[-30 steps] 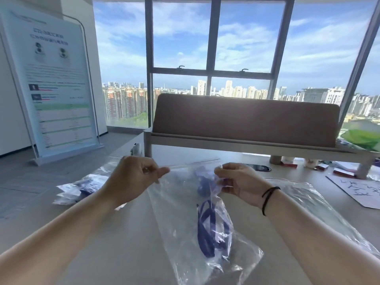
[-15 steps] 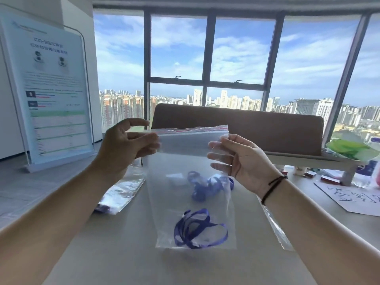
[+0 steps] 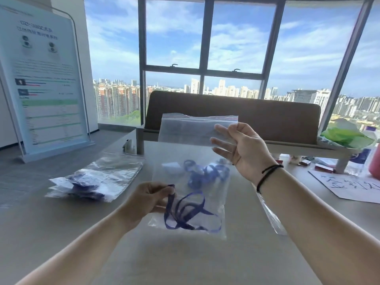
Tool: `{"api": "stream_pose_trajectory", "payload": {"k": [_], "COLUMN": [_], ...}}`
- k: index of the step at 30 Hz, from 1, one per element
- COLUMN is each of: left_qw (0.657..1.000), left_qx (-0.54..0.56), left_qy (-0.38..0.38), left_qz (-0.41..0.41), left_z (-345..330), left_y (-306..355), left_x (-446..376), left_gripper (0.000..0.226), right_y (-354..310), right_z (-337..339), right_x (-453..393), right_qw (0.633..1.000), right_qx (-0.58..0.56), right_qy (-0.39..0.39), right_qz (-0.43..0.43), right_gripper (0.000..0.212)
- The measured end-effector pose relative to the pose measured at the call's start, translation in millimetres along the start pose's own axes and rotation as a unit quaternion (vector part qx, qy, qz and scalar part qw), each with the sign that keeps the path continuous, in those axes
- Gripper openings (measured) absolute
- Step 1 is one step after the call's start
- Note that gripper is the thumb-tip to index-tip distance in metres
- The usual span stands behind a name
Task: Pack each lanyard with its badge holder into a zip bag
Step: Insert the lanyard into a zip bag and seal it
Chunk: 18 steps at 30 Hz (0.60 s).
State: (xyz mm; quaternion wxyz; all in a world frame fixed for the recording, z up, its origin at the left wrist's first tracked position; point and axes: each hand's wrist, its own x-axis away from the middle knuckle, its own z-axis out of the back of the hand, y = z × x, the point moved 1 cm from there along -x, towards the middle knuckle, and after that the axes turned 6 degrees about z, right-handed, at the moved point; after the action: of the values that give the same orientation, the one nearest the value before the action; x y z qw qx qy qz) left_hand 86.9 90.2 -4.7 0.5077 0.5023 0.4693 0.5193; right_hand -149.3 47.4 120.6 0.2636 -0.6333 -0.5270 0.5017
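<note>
Change: since half a second ago the left hand (image 3: pixel 151 199) has dropped from the bag's top left corner to its lower left side; the right hand (image 3: pixel 244 150) stays at the top right.
Zip bag: clear zip bag (image 3: pixel 197 136) hangs upright in the air above the desk (image 3: pixel 185 262), red-lined zip strip on top.
Lanyard: blue lanyard (image 3: pixel 190 214) lies looped at the bag's bottom; a second blue tangle sits higher up, blurred through the plastic.
Badge holder: pale patch (image 3: pixel 171 167) beside the upper tangle, too faint to be sure.
Left grip: fingertips pinch a lanyard loop at the bag's left edge; inside or outside the plastic cannot be told.
Right grip: thumb and nearly straight fingers pinch the bag's top right corner; black band on the wrist.
Left of bag: pile of filled bags (image 3: pixel 92 182) on the desk.
Behind: brown desk riser (image 3: pixel 267 120), standing poster (image 3: pixel 45 83), window.
Right: handwritten paper (image 3: pixel 349 186).
</note>
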Motion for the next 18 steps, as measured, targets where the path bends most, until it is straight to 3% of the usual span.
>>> {"api": "stream_pose_trajectory", "payload": {"k": [4,6,8,10,13,18], "left_qw": [0.999,0.997,0.994,0.991,0.974,0.955], "left_qx": [0.01,-0.003,-0.017,-0.062,-0.176,-0.256], "left_qy": [0.038,0.075,0.106,0.115,0.128,0.129], "left_qz": [0.0,0.003,0.008,-0.005,-0.062,-0.078], "left_z": [0.3,0.6,1.7,4.3,15.8,42.3], "left_y": [-0.6,-6.1,-13.5,-20.0,-23.8,-24.1], "left_x": [-2.9,-5.5,-7.5,-8.1,-9.8,-13.6], "left_gripper": [0.018,0.015,0.013,0.013,0.013,0.02], "right_y": [8.3,26.2,60.1,91.0,110.0,103.5], "right_z": [14.3,24.0,33.2,38.0,39.3,26.2], "right_x": [-10.5,-5.6,8.4,25.7,30.9,10.6], "right_qw": [0.999,0.999,0.994,0.986,0.981,0.984], "right_qx": [-0.01,-0.024,-0.032,0.014,0.061,0.077], "right_qy": [0.039,0.037,0.016,-0.001,0.009,0.0], "right_qz": [0.018,-0.016,-0.099,-0.166,-0.184,-0.161], "right_gripper": [0.011,0.008,0.033,0.045,0.025,0.028]}}
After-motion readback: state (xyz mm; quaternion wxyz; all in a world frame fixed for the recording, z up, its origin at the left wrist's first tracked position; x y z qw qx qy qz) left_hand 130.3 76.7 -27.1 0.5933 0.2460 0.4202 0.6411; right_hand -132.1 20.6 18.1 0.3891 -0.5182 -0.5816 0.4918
